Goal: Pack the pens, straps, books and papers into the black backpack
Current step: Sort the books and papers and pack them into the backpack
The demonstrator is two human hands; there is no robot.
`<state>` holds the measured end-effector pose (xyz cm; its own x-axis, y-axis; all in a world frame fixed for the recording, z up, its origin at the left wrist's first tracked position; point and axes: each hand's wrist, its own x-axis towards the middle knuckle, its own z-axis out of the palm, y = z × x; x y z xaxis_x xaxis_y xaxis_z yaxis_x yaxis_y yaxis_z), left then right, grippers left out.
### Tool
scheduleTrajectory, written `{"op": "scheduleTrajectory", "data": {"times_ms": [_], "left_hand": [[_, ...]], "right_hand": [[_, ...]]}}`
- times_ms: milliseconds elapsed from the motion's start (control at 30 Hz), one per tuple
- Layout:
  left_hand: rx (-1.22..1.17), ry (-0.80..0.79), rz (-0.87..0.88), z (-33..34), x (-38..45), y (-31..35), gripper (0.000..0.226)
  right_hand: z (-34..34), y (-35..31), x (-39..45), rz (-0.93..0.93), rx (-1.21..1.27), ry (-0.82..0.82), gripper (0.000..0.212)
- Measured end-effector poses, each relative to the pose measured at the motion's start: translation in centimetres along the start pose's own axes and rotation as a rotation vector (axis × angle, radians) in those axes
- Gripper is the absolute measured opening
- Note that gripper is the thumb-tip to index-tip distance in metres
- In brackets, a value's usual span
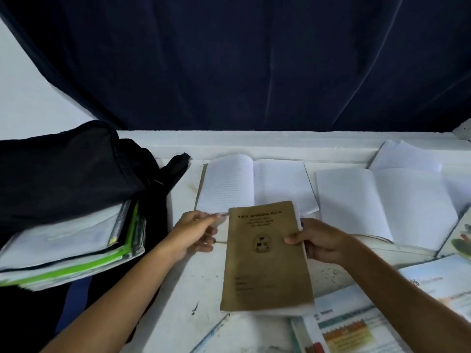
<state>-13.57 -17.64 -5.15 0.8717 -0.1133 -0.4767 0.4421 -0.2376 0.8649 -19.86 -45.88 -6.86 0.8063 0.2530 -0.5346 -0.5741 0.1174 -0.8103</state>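
The printed title lines on the closed brown paper-covered notebook (265,258) are too blurred to read, and its emblem is only a smudge. The right hand (318,242) hides its fingers behind that cover, thumb alone showing. The black fabric backpack (63,171) runs off the left edge, its opening out of sight beneath a protruding stack of white and green-edged folders (66,253), itself blurred. The colourful printed textbook (356,324) is cut by the bottom edge. A thin pale pen (211,335) at the bottom is smeared.
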Motion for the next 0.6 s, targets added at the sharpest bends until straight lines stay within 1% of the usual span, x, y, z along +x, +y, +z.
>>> {"op": "scheduleTrajectory", "data": {"times_ms": [33, 67, 100, 133, 200, 233, 267, 300, 367, 433, 500, 600], "left_hand": [[-0.035, 0.020, -0.004, -0.1, 0.1, -0.1, 0.024], [-0.072, 0.030, -0.013, -0.2, 0.3, -0.2, 0.022], [-0.102, 0.027, -0.025, -0.2, 0.5, -0.2, 0.021], [-0.115, 0.024, -0.033, -0.2, 0.7, -0.2, 0.020], [-0.126, 0.069, -0.024, 0.0, 1.3, 0.1, 0.018], [-0.114, 0.131, 0.000, 0.1, 1.7, 0.3, 0.019], [-0.070, 0.212, 0.045, 0.0, 2.3, 0.5, 0.021], [0.000, 0.287, 0.106, -0.1, 2.9, 0.6, 0.023], [0.140, 0.353, 0.185, -0.2, 3.7, 1.1, 0.026], [0.239, 0.316, 0.136, 0.0, 4.1, 1.4, 0.038], [0.350, 0.260, 0.072, 0.4, 4.3, 1.6, 0.052], [0.458, 0.219, 0.048, 2.2, 4.3, 2.1, 0.048]], "right_hand": [[0.2, 0.3, -0.4, 0.037, -0.027, -0.019, 0.041], [0.5, 0.3, -1.0, 0.068, -0.095, -0.001, 0.037], [0.9, 0.0, -1.4, 0.087, -0.222, 0.059, 0.032], [1.2, -0.5, -1.8, 0.082, -0.407, 0.153, 0.026], [1.1, -1.8, -2.0, 0.011, -0.806, 0.427, 0.027], [0.7, -2.5, -1.8, -0.063, -0.899, 0.555, 0.027], [0.3, -3.1, -1.4, -0.133, -0.886, 0.639, 0.023], [-0.2, -3.8, -1.0, -0.198, -0.818, 0.692, 0.018], [-1.4, -5.0, 0.2, -0.275, -0.717, 0.777, 0.013], [-2.5, -5.6, 1.4, -0.247, -0.696, 0.806, 0.021], [-2.9, -5.4, 2.6, -0.176, -0.709, 0.800, 0.035], [-2.5, -4.7, 4.1, -0.108, -0.827, 0.777, 0.048]]}}
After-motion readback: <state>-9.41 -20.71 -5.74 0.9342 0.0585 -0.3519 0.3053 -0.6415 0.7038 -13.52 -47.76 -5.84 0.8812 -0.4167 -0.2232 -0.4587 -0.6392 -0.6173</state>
